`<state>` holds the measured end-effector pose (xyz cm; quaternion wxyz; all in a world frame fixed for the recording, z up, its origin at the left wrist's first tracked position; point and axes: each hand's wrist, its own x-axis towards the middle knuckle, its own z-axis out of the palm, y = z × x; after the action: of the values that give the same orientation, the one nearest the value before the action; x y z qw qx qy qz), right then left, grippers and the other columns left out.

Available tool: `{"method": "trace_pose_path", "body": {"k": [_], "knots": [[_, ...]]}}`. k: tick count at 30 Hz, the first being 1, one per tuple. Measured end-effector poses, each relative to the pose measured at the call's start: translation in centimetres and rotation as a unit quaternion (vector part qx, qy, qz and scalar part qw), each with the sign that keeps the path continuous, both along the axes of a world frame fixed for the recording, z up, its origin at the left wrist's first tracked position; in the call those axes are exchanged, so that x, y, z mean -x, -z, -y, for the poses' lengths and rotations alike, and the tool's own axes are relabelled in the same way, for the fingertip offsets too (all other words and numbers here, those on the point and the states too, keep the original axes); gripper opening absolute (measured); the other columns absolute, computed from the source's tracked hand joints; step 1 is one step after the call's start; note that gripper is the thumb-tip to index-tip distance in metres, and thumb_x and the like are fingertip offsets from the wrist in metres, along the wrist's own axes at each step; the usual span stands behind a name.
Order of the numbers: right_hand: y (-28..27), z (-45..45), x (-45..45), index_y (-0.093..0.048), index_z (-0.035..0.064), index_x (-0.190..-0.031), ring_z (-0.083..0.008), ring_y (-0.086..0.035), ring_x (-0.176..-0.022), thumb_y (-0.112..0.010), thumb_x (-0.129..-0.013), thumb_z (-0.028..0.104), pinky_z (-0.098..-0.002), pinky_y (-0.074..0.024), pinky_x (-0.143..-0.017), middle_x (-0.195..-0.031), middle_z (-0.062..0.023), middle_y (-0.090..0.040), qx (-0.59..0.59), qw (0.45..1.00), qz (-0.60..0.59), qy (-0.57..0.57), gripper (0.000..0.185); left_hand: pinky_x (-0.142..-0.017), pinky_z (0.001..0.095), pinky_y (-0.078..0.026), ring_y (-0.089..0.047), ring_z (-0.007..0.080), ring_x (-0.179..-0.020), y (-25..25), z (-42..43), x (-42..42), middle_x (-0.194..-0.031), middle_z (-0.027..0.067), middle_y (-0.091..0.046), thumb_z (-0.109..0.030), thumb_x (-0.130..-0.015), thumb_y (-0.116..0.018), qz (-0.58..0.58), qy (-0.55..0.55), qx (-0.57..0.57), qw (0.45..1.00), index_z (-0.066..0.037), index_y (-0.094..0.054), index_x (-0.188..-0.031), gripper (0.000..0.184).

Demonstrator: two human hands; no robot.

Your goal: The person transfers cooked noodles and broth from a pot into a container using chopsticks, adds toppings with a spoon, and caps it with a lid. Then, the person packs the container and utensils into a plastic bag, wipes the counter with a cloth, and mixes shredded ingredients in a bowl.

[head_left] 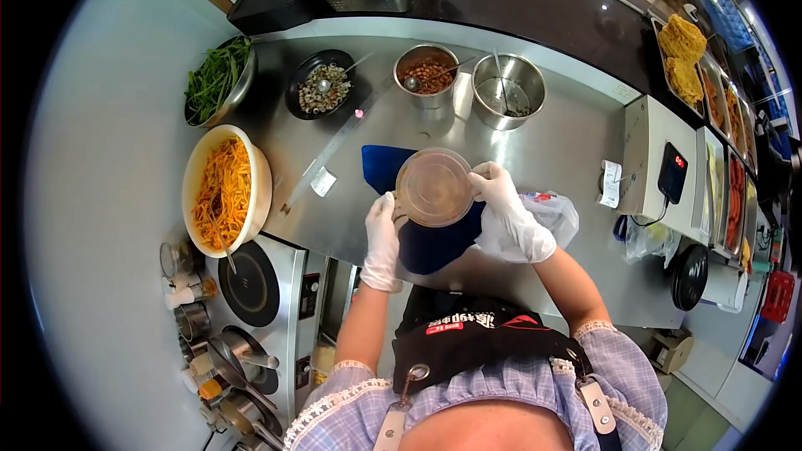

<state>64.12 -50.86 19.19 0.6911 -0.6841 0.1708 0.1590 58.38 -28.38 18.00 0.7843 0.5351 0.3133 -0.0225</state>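
Between my two hands is a round takeaway container [434,188] with a translucent lid; its contents look pale brown but are hard to make out. My left hand [382,242], in a white glove, grips its lower left edge. On the right rim, my right hand [501,200], also gloved, pinches the edge with thumb and fingers. Dark blue material [434,250], like a cloth or bag, lies under the container on the steel counter [334,225]. Just right of my right hand rests a crumpled clear plastic bag [555,215].
Along the back stand a bowl of greens [219,75], a black bowl of small pale pieces [317,100], a pot of beans [430,102] and another steel pot [501,120]. Orange shreds fill a white bowl [261,192] at left. A phone-like display [673,171] hangs at right.
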Motion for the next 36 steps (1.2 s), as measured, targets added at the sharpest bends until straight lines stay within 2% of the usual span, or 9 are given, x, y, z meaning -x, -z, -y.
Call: {"method": "trace_pose_path", "body": {"k": [2, 5, 10, 15, 17, 18, 22, 26, 36], "knots": [[-0.2, -0.1, -0.5, -0.058, -0.0033, -0.085, -0.0120, -0.056, -0.057, -0.060, -0.082, 0.009, -0.0261, -0.0456, -0.050, -0.069, -0.0055, -0.059, 0.013, 0.999, -0.039, -0.014, 0.013, -0.065, 0.0242, -0.049, -0.060, 0.0108, -0.076, 1.5, -1.4, -1.4, -0.090, 0.0052, -0.064, -0.023, -0.090, -0.060, 0.006, 0.084, 0.039, 0.996, -0.004, -0.059, -0.103, 0.024], [0.4, -0.2, -0.6, -0.058, -0.0041, -0.080, -0.0126, -0.055, -0.051, -0.060, -0.082, 0.007, -0.0259, -0.0444, -0.045, -0.063, -0.0059, -0.058, 0.028, 0.999, -0.006, -0.017, 0.011, -0.065, 0.0242, -0.049, -0.061, 0.0105, -0.073, 1.0, -2.6, -2.4, -0.088, 0.0055, -0.065, -0.020, -0.089, -0.061, -0.005, 0.145, 0.033, 0.989, -0.002, -0.062, -0.098, 0.020], [-1.3, 0.2, -0.7, -0.059, -0.0050, -0.082, -0.0127, -0.056, -0.051, -0.059, -0.081, 0.006, -0.0253, -0.0454, -0.047, -0.062, -0.0076, -0.059, 0.041, 0.999, -0.003, -0.026, 0.012, -0.071, 0.0240, -0.052, -0.063, 0.0133, -0.074, -1.3, -2.6, -3.1, -0.085, 0.0064, -0.065, -0.017, -0.088, -0.062, 0.010, 0.168, 0.027, 0.985, 0.003, -0.061, -0.099, 0.022], [-6.0, 2.6, 0.9, -0.060, -0.0036, -0.084, -0.0107, -0.056, -0.057, -0.058, -0.082, 0.011, -0.0232, -0.0466, -0.054, -0.066, -0.0050, -0.060, 0.016, 1.000, -0.008, -0.018, 0.015, -0.063, 0.0227, -0.051, -0.062, 0.0115, -0.068, -5.4, -0.8, -3.3, -0.081, 0.0063, -0.065, -0.013, -0.090, -0.060, 0.047, 0.199, 0.019, 0.979, 0.004, -0.061, -0.097, 0.018], [-7.2, 4.0, 1.8, -0.061, -0.0036, -0.086, -0.0098, -0.056, -0.060, -0.058, -0.083, 0.010, -0.0229, -0.0465, -0.056, -0.068, -0.0039, -0.060, 0.045, 0.997, 0.057, -0.017, 0.015, -0.062, 0.0228, -0.051, -0.062, 0.0114, -0.066, -7.0, 0.5, -3.1, -0.080, 0.0059, -0.065, -0.013, -0.089, -0.060, 0.061, 0.209, 0.014, 0.976, 0.003, -0.062, -0.095, 0.017], [-9.0, 4.7, 2.4, -0.062, -0.0031, -0.088, -0.0092, -0.056, -0.060, -0.059, -0.083, 0.010, -0.0226, -0.0466, -0.057, -0.070, -0.0032, -0.060, 0.017, 1.000, 0.024, -0.003, 0.014, -0.062, 0.0228, -0.051, -0.062, 0.0115, -0.065, -7.7, 1.4, -2.9, -0.079, 0.0056, -0.066, -0.012, -0.089, -0.061, 0.065, 0.205, 0.027, 0.976, 0.002, -0.063, -0.094, 0.015], [-11.3, 8.6, 5.0, -0.061, -0.0027, -0.087, -0.0084, -0.054, -0.057, -0.060, -0.085, 0.010, -0.0229, -0.0465, -0.056, -0.070, -0.0030, -0.060, 0.074, 0.997, 0.001, 0.030, 0.013, -0.062, 0.0226, -0.051, -0.062, 0.0116, -0.066, -9.5, 5.1, -1.8, -0.080, 0.0056, -0.066, -0.012, -0.088, -0.061, 0.060, 0.250, 0.049, 0.965, 0.001, -0.063, -0.095, 0.015], [-13.2, 12.3, 8.5, -0.060, -0.0030, -0.083, -0.0081, -0.053, -0.054, -0.060, -0.084, 0.007, -0.0228, -0.0452, -0.050, -0.066, -0.0034, -0.059, 0.051, 0.996, -0.002, 0.078, 0.010, -0.066, 0.0243, -0.051, -0.062, 0.0130, -0.068, -10.5, 9.3, -0.4, -0.080, 0.0079, -0.066, -0.011, -0.091, -0.057, 0.040, 0.295, 0.102, 0.949, 0.003, -0.062, -0.096, 0.016], [-7.3, 16.4, 13.8, -0.060, -0.0028, -0.083, -0.0091, -0.053, -0.051, -0.060, -0.085, 0.006, -0.0228, -0.0443, -0.048, -0.066, -0.0052, -0.060, 0.059, 0.985, -0.035, 0.160, 0.009, -0.065, 0.0268, -0.053, -0.063, 0.0140, -0.066, -5.8, 14.5, 1.4, -0.079, 0.0081, -0.066, -0.013, -0.090, -0.058, -0.008, 0.380, 0.060, 0.923, 0.005, -0.064, -0.093, 0.019]]}}
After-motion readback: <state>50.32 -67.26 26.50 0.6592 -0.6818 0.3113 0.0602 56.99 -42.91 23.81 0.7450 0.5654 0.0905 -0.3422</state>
